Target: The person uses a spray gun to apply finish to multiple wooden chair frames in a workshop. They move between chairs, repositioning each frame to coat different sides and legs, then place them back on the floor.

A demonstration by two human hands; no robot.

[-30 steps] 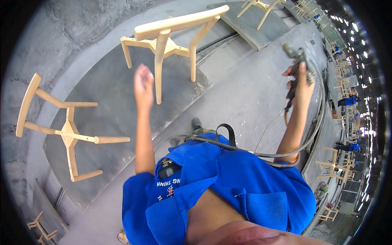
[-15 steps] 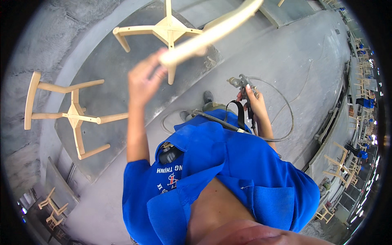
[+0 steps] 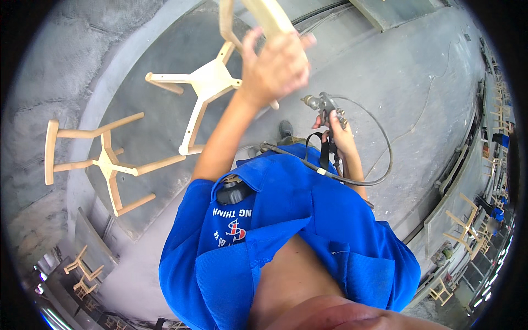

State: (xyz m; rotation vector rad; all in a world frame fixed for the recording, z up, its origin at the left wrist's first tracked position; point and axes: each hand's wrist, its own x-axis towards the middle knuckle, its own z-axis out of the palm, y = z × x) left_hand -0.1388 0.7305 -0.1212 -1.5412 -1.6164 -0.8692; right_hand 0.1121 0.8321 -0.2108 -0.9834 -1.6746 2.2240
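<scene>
My left hand (image 3: 275,69), slightly blurred, is closed around the near end of a pale curved wooden rail (image 3: 268,14) on a chair frame. The frame's centre block (image 3: 212,78) and spreading legs show below and to the left of that hand; its far part runs out of view at the top. In my right hand (image 3: 342,137) is a dark metal spray gun (image 3: 328,107), held by the grip, its nozzle pointing left toward the frame. A grey hose (image 3: 388,143) loops from the gun past my right forearm.
A second pale chair frame (image 3: 107,159) rests at the left on the dark platform (image 3: 137,198). The hose trails across my front at waist height. More wooden frames (image 3: 465,225) stand along the far right, others (image 3: 82,269) at lower left. A grey panel (image 3: 393,14) is at the top.
My left hand has moved right and away from me with the rail. The chair frame has turned, its centre block shifting left and nearer. My right hand and the spray gun have barely moved.
</scene>
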